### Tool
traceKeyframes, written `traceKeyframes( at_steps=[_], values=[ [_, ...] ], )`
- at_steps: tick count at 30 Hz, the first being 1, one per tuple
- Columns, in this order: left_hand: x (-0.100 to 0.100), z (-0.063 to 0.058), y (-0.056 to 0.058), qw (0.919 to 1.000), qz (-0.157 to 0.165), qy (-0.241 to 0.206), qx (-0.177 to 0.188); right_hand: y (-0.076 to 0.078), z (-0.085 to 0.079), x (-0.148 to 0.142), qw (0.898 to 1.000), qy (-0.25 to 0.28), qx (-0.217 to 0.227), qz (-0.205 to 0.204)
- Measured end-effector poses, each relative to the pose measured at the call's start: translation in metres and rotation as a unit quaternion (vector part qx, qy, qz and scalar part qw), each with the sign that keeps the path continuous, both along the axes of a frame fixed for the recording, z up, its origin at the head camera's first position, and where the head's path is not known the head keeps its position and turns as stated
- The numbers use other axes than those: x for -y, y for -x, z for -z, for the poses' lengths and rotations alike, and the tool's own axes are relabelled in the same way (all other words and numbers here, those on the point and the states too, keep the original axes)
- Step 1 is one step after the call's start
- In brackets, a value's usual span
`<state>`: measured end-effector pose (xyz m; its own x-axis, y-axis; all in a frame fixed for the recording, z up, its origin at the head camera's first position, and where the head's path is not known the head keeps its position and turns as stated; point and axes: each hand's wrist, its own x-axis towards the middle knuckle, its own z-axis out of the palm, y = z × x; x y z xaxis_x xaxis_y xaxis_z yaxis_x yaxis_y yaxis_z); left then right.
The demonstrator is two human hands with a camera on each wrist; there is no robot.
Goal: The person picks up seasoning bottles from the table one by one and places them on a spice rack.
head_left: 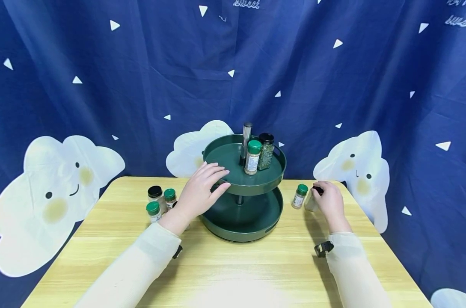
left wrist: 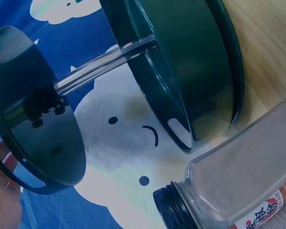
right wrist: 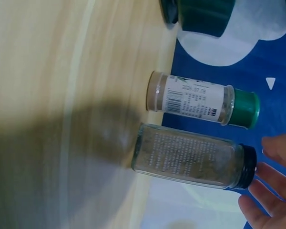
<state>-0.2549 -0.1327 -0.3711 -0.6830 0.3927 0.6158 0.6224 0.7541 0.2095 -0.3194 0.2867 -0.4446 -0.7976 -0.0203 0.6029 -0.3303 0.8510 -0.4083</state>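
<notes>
A dark green two-tier turntable stands mid-table. My left hand (head_left: pixel 200 192) is at the left side of its upper tray (head_left: pixel 252 188), fingers extended. In the left wrist view, the fingers are right at the rim, beside a handle slot. On the right, my right hand (head_left: pixel 330 199) is over a square glass spice jar (right wrist: pixel 186 157) with a black cap. Its thumb and fingers are spread close about the cap in the right wrist view. A round green-capped spice jar (right wrist: pixel 193 98) stands beside that jar. The upper tray carries another green-capped jar (head_left: pixel 252 160) and a black-capped herb jar (head_left: pixel 266 154).
Left of the turntable stand several jars, among them a black-capped one (head_left: pixel 155 193) and green-capped ones (head_left: pixel 153 208), partly behind my left arm. The lower tray (head_left: pixel 240 235) sits on the wooden table (head_left: pixel 294 273). A blue curtain (head_left: pixel 140 51) hangs behind.
</notes>
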Motion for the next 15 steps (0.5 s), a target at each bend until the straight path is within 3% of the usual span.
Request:
traceKeyframes(
  at_steps=[15],
  values=[
    [0.0005, -0.0013, -0.0024, 1.0, 0.001, -0.002, 0.005, 0.0034, 0.011, -0.0013, 1.0, 0.001, 0.014, 0.016]
  ],
)
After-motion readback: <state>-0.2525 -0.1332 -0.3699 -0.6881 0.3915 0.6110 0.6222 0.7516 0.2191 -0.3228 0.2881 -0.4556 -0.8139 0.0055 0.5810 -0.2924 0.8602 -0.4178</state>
